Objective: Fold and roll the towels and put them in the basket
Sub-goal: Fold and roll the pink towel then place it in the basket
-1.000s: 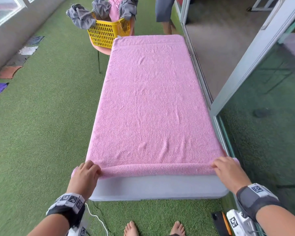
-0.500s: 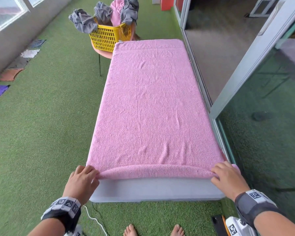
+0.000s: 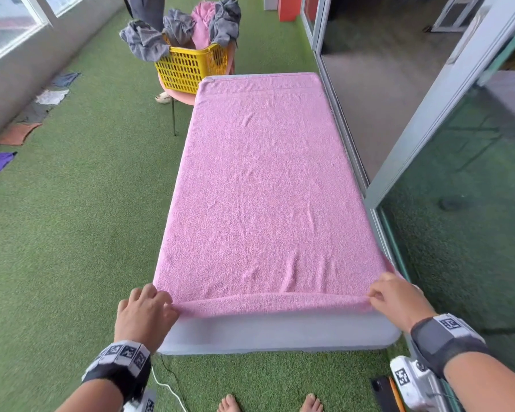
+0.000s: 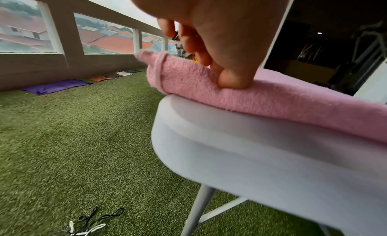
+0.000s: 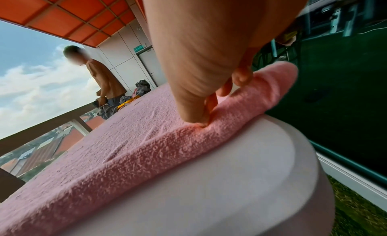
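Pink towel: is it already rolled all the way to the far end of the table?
No, only the near edge of the pink towel is turned over; the rest lies flat.

Green sign (image 5: 139,48) above far door reads "KELUAR", mirrored

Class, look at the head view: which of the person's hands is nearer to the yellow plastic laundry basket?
Left. The left hand pinches the pink towel's near corner on the yellow plastic laundry basket's side; the right hand pinches the opposite near corner.

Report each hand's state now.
Left hand: pinching the pink towel roll's left end.
Right hand: pinching the roll's right end.
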`<state>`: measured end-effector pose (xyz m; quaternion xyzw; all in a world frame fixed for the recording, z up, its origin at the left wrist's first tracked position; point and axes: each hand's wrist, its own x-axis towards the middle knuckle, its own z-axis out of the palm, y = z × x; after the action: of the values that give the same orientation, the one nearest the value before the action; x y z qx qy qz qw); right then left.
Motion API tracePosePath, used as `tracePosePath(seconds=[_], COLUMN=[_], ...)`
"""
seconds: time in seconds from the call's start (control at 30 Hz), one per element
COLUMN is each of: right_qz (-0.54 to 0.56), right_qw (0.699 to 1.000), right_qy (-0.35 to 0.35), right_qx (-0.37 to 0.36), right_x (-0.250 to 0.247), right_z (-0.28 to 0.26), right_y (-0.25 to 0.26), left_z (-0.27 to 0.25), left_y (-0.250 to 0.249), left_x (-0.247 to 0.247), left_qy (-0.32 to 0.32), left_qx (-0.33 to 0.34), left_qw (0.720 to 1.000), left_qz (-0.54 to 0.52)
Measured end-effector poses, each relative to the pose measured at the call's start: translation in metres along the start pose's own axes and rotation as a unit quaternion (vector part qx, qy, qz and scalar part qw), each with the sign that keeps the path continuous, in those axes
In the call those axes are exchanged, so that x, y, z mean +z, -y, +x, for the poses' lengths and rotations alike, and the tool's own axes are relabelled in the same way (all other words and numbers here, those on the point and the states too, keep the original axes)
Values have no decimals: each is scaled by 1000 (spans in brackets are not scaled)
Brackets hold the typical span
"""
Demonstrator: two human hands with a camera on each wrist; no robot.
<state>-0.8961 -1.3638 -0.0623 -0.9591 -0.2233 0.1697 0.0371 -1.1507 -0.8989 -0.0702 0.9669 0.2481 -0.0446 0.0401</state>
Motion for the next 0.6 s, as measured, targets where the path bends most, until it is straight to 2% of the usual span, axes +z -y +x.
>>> tracePosePath(seconds=[0.13,0.27,0.4,0.6], right_qz=[3,-7,-36,-34], right_qw=[999,998,998,998], right_qy=[-36,-37,-29,-41], right_qx=[-21,-43,-33,-37], right_x=[6,22,33,32], right_z=[-5,-18,-31,-33], right_y=[4,3,-1,3], left_z=[4,-3,-12,-12], left_y=[1,4,14,13], left_x=[9,15,17,11], left_qy=[-15,-52,-36,-12], left_qx=[39,78,109,91], left_qw=[997,994,993,996], left_qz=[-60,-61,-36,-10])
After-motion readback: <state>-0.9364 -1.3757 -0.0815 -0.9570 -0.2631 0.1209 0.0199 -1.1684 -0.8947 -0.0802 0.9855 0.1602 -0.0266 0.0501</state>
